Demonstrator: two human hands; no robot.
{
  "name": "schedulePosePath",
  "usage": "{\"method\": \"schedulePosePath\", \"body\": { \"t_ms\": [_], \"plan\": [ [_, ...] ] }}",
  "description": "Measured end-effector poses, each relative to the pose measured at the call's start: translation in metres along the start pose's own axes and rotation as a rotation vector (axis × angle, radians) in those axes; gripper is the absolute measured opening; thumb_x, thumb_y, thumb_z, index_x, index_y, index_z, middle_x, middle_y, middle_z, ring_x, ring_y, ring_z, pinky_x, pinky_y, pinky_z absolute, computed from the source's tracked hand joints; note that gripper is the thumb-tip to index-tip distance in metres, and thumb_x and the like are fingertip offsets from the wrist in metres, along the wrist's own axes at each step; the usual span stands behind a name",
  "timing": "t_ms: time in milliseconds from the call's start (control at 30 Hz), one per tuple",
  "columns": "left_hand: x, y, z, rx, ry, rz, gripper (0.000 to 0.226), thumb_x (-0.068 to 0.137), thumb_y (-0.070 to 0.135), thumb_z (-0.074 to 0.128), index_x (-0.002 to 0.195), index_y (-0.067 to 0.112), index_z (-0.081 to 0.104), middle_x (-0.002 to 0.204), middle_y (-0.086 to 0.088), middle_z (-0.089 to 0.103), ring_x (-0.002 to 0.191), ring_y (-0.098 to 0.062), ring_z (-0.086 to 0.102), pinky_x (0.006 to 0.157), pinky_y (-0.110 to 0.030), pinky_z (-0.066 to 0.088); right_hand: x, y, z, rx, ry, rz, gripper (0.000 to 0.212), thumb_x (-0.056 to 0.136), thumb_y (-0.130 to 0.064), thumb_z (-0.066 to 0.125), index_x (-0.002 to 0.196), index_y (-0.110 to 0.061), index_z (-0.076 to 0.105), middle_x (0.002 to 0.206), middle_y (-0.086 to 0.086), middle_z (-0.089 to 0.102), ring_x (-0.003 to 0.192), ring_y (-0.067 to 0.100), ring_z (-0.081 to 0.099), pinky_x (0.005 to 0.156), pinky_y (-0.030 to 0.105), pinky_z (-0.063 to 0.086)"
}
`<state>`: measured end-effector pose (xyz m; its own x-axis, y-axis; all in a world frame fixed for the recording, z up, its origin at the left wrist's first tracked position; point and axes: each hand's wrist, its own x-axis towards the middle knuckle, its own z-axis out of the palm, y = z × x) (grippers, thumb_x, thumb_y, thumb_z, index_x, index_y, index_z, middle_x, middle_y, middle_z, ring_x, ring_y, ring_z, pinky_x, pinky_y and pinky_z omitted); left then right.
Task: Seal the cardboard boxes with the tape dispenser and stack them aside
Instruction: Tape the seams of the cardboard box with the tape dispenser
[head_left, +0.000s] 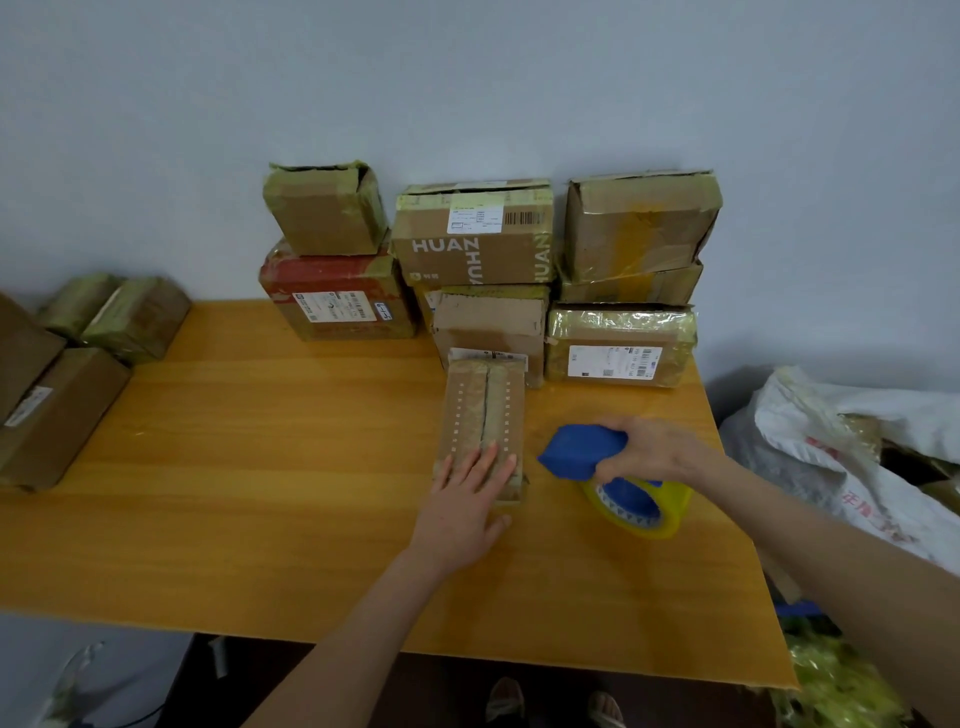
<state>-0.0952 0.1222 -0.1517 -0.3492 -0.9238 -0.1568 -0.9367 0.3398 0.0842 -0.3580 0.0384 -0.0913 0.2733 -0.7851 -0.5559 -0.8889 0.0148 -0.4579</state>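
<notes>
While left hand (467, 501) is pressing near end of narrow box (483, 410) on bench (260, 467), fingers (491, 465) straight, right hand (654, 452) is gripping blue tape dispenser (584, 449) just beside box, fingers curled around it.

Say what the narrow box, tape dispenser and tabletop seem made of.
The narrow box looks like matte brown cardboard, with a centre seam and glossy tape. The tape dispenser is likely smooth blue plastic; its roll is shiny yellowish film. The tabletop is wood or wood-look laminate: orange grain, soft sheen.
</notes>
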Motion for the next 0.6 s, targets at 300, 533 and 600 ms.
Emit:
{"method": "schedulePosePath", "body": {
  "t_ms": [300,533,600],
  "plan": [
    [-0.002,0.001,-0.003,-0.034,0.000,-0.009,0.073,0.098,0.052,0.035,0.144,0.034,-0.019,0.159,0.007,-0.016,0.147,-0.013,-0.015,0.116,-0.036,-0.016,0.000,0.028,0.060,1.319,0.145,0.328,0.053,0.084,-0.030,0.073,0.132,-0.024,0.052,0.102,0.006,0.066,0.085,0.025,0.066,0.051,0.031,0.055],
    [-0.004,-0.005,-0.012,-0.231,0.039,-0.026,0.067,0.100,0.049,0.035,0.153,0.021,0.005,0.158,0.010,-0.005,0.147,-0.007,-0.004,0.118,-0.026,-0.008,0.004,0.031,0.063,0.830,0.196,0.329,0.062,0.095,-0.054,0.048,0.144,-0.017,0.043,0.120,0.008,0.059,0.105,0.028,0.057,0.087,0.041,0.048],
    [-0.010,-0.010,-0.015,-0.358,0.165,-0.118,0.061,0.101,0.041,0.039,0.153,0.018,0.016,0.158,0.008,0.006,0.147,-0.008,0.004,0.117,-0.023,0.002,0.001,0.029,0.059,0.451,0.325,0.275,0.068,0.096,-0.056,0.044,0.148,-0.013,0.037,0.132,0.012,0.052,0.120,0.030,0.050,0.098,0.042,0.043]
  ]
}}
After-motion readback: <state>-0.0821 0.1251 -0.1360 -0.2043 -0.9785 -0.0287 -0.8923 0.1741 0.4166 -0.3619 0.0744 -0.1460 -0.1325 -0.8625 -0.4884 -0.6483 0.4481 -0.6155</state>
